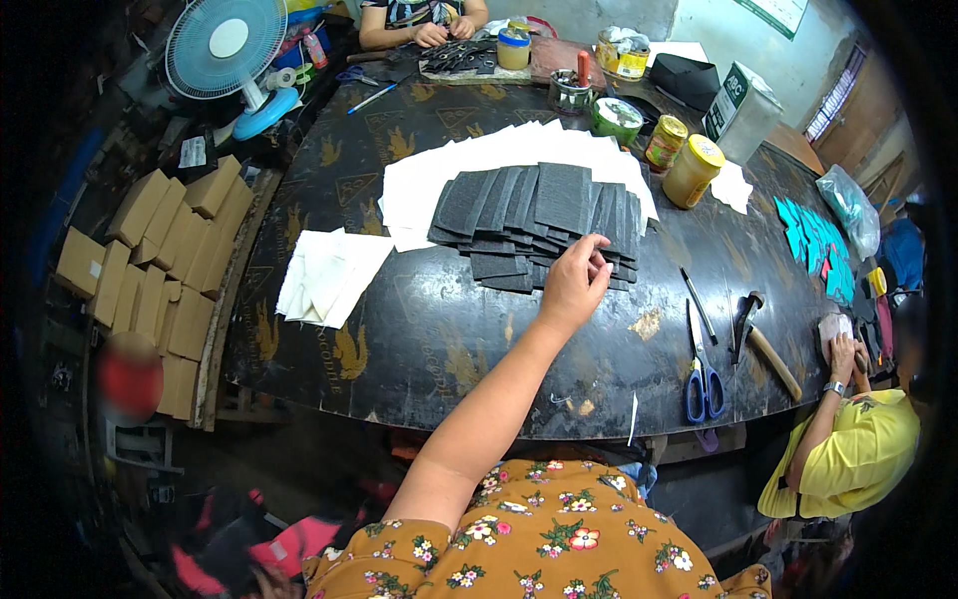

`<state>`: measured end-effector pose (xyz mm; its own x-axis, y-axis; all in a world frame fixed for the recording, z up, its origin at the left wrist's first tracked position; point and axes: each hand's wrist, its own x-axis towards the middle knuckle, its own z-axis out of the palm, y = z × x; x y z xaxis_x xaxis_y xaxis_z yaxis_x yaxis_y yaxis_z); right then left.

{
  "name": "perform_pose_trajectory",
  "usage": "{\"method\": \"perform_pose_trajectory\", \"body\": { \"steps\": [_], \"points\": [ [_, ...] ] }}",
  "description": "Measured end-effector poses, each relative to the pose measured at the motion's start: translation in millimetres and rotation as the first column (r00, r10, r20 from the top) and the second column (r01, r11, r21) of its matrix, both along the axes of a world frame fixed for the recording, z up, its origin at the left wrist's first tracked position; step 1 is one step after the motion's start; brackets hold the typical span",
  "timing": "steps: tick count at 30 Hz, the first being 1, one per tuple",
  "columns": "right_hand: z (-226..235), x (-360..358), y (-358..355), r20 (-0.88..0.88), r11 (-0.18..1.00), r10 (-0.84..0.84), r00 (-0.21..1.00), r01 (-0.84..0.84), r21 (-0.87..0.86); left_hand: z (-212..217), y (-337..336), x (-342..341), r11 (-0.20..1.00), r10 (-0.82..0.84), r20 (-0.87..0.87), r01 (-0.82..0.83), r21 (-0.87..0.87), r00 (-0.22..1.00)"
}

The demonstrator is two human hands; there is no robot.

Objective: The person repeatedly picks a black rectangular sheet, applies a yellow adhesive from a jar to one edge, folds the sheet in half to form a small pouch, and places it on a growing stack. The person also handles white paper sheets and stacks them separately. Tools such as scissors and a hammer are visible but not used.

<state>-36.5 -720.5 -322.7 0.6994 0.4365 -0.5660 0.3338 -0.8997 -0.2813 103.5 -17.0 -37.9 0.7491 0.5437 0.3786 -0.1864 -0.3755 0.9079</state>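
Observation:
My left hand (577, 285) reaches over the front edge of a fanned pile of dark grey rectangular fabric-like pieces (564, 196). Its fingers are loosely bent, with a small gap between them, and no held piece shows. Whether the fingertips touch the pile, I cannot tell. Beneath the grey pieces lies a wide fan of white sheets (449, 175). A smaller stack of white pieces (334, 275) sits to the left. My right hand is out of view.
Blue-handled scissors (705, 391), a pen (699, 304) and a hammer (773, 361) lie to the right. Jars (693, 172) and a metal can (743, 112) stand behind them. Teal pieces (816, 245) lie farther right. Co-workers sit at the far side and right; cardboard boxes (185, 329) fill the left.

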Motion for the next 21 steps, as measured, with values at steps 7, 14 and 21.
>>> {"method": "perform_pose_trajectory", "body": {
  "steps": [7, 14, 21],
  "points": [
    [57, -8, 44, -0.056, 0.983, -0.181, 0.982, 0.181, -0.009, -6, 2, 3, 0.998, 0.011, 0.044, -0.014, 0.057, 0.999],
    [102, 0, 83, -0.119, 0.981, -0.195, 0.974, 0.192, -0.041, -6, 2, 2, 0.997, 0.026, 0.022, -0.028, 0.076, 0.999],
    [115, -2, 84, -0.283, 0.917, -0.344, 0.895, 0.385, 0.102, -4, 2, 2, 0.998, 0.019, 0.008, -0.019, 0.068, 1.000]
  ]
}}
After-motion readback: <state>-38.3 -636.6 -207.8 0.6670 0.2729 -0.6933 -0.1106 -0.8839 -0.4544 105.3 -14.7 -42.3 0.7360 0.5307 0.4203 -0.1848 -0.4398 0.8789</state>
